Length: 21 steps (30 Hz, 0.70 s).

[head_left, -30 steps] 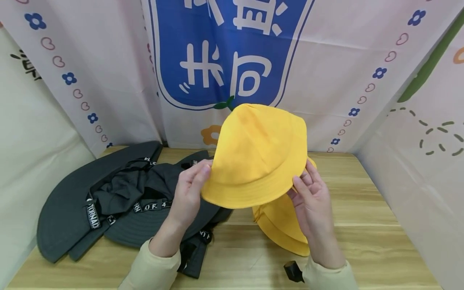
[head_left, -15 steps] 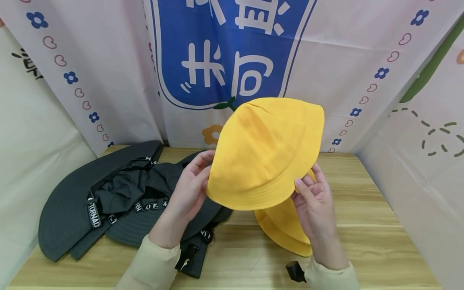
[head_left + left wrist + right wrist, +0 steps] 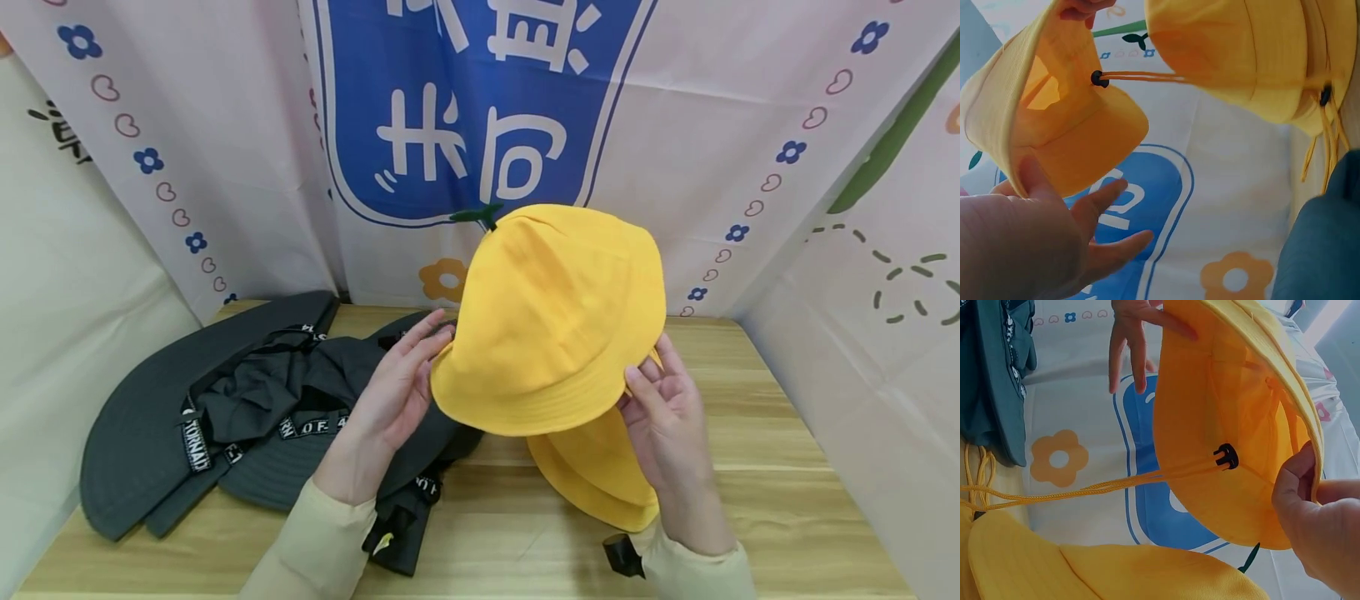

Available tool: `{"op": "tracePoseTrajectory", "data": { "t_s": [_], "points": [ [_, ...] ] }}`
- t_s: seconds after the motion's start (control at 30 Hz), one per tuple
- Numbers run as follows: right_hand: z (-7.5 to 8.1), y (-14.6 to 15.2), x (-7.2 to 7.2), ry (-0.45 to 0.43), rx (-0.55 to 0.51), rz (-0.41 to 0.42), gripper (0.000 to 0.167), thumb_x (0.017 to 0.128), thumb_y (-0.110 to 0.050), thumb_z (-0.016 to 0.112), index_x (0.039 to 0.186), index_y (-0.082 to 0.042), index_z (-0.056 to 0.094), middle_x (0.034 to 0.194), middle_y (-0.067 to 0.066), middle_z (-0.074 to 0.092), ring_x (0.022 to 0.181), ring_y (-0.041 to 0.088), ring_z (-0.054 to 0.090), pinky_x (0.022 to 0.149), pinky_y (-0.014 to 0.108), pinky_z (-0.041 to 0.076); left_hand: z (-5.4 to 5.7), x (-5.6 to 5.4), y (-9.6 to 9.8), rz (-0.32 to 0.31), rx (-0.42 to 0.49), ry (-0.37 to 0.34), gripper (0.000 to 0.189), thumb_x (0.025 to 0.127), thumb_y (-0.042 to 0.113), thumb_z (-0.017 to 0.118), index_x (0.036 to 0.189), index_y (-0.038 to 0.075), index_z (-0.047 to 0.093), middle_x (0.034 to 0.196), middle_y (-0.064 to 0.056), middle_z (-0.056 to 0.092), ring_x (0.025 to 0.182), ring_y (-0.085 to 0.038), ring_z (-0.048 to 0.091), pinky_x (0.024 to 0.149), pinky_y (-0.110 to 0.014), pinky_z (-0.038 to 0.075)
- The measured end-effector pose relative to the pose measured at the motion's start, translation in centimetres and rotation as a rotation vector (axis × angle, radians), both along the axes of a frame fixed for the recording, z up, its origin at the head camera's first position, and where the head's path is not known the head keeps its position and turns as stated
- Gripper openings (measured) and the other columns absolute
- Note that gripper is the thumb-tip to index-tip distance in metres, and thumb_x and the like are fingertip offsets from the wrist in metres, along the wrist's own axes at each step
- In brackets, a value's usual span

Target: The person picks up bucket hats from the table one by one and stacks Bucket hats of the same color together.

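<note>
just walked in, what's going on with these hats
A person's left hand and right hand hold a yellow hat by opposite sides of its brim, up above the table. A yellow cord runs out from a black toggle inside it. A second yellow hat lies on the table below, and dark grey hats lie heaped to the left.

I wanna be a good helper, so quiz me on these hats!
1. True or false: the left hand alone holds the raised yellow cloth bucket hat.
2. Which sits on its thin yellow cord: A) red bead, B) small black toggle, C) white button?
3. Fill in: dark grey cloth hats lie to that hat's ____ in the head view.
Key: 1. False, the right hand pinches it too. 2. B. 3. Left.
</note>
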State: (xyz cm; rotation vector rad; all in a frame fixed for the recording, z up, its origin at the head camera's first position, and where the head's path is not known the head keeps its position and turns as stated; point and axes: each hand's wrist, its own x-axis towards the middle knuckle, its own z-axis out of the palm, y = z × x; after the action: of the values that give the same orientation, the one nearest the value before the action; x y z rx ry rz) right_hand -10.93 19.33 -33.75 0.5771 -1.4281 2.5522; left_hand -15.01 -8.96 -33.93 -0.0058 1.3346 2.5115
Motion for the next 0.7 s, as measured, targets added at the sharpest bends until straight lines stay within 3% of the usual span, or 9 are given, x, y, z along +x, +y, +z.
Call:
{"op": "tracePoseTrajectory", "data": {
  "t_s": [0.17,0.37,0.53,0.7],
  "points": [
    [0.1,0.5,-0.1,-0.011,0.032,-0.002,0.06,0.103,0.01,0.037,0.159,-0.003,0.021,0.137,0.003,0.063,0.106,0.009,0.067,0.08,0.021,0.057,-0.4,0.0,-0.1,-0.119,0.085,-0.057,0.058,0.107,0.018,0.045,0.16,0.019,0.019,0.122,0.002,0.063,0.095,-0.003,0.071,0.08,-0.016,0.057],
    [0.2,0.9,-0.1,-0.013,0.042,-0.001,0.059,0.103,0.01,0.037,0.158,-0.001,0.021,0.139,0.004,0.063,0.107,0.009,0.067,0.079,0.02,0.057,-0.6,-0.1,0.1,-0.2,0.103,-0.071,0.059,0.108,0.023,0.045,0.16,0.019,0.018,0.11,0.003,0.069,0.087,-0.005,0.071,0.076,-0.018,0.058],
    [0.2,1.1,-0.2,-0.015,0.05,0.008,0.058,0.103,0.011,0.037,0.158,0.001,0.021,0.135,0.004,0.065,0.104,0.01,0.068,0.079,0.021,0.057,-1.1,-0.2,0.5,-0.291,0.135,-0.073,0.04,0.108,0.029,0.045,0.145,0.013,0.045,0.11,0.003,0.07,0.093,-0.006,0.071,0.078,-0.019,0.059],
    [0.1,1.4,-0.2,-0.015,0.071,0.006,0.059,0.103,0.01,0.036,0.158,0.002,0.018,0.139,0.003,0.062,0.111,0.009,0.067,0.085,0.021,0.057,-1.7,-0.3,0.9,-0.294,0.111,-0.094,0.027,0.107,0.031,0.046,0.119,0.014,0.064,0.104,0.004,0.072,0.092,-0.005,0.071,0.078,-0.019,0.058]
  ]
}}
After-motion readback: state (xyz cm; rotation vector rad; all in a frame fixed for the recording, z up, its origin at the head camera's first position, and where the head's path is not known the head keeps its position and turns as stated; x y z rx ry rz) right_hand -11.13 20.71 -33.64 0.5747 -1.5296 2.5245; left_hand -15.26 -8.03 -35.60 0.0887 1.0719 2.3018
